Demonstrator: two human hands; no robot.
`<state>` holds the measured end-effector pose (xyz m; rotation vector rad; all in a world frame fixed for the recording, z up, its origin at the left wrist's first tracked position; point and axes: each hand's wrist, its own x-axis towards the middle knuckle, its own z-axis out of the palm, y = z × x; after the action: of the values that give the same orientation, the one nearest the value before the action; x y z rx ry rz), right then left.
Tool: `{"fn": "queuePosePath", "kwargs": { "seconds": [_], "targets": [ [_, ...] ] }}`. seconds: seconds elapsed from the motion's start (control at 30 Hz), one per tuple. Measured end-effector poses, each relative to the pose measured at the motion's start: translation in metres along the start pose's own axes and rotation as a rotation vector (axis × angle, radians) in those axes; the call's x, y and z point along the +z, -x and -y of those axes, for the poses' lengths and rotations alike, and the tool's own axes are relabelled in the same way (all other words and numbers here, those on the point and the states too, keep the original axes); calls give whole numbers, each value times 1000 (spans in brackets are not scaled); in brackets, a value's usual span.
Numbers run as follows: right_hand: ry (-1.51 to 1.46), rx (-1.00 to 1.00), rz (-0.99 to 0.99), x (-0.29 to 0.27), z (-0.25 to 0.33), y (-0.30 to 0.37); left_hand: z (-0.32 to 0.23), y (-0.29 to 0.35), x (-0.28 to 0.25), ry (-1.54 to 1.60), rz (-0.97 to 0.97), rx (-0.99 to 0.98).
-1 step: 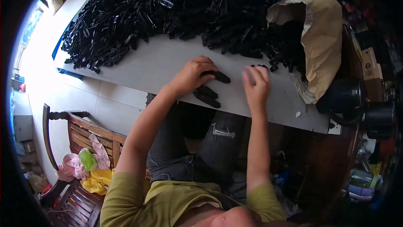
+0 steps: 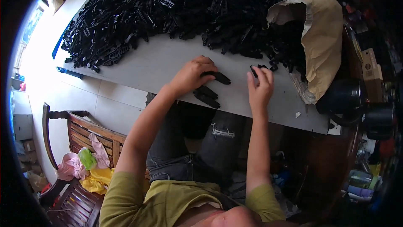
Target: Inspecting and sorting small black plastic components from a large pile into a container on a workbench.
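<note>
My left hand (image 2: 196, 74) rests on the grey tabletop with its fingers curled round a slim black plastic piece (image 2: 221, 78), whose end sticks out to the right. Just below that hand, near the front edge, lie a few more slim black pieces (image 2: 206, 100). To the right, my right hand (image 2: 261, 86) has its thumb and fingers closed round a small black piece (image 2: 253, 71); the fingers partly cover it. Another small black piece (image 2: 262, 66) shows at the fingertips. Beyond both hands spreads a large heap of black plastic pieces (image 2: 168, 21).
An open brown paper sack (image 2: 325, 38) lies at the right end of the grey table (image 2: 142, 69), with black pieces in its mouth. Black round containers (image 2: 342, 94) stand beside it. A wooden chair (image 2: 94, 130) holding cloths (image 2: 98, 176) is at the lower left.
My right hand has shifted slightly to the right, and its fingers have closed round a small black piece. My left hand stays in place.
</note>
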<state>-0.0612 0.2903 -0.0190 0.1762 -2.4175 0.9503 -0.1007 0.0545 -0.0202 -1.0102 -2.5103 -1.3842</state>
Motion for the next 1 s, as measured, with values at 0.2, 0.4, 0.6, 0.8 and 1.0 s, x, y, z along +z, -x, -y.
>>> {"fn": "queuePosePath", "kwargs": {
  "seconds": [0.2, 0.4, 0.6, 0.8, 1.0],
  "targets": [
    [143, 15, 75, -1, -7, 8, -15, 13, -10, -49, 117, 49],
    [148, 34, 50, -1, -9, 11, -32, 47, -20, -64, 203, 61],
    [66, 1, 22, -1, -19, 12, -33, 20, -11, 98, 122, 5],
    [31, 10, -43, -1, -8, 7, -25, -63, 27, -158, -203, -261],
    [21, -59, -76, 2, -16, 8, -11, -64, 34, -534, -207, -180]
  ]
}}
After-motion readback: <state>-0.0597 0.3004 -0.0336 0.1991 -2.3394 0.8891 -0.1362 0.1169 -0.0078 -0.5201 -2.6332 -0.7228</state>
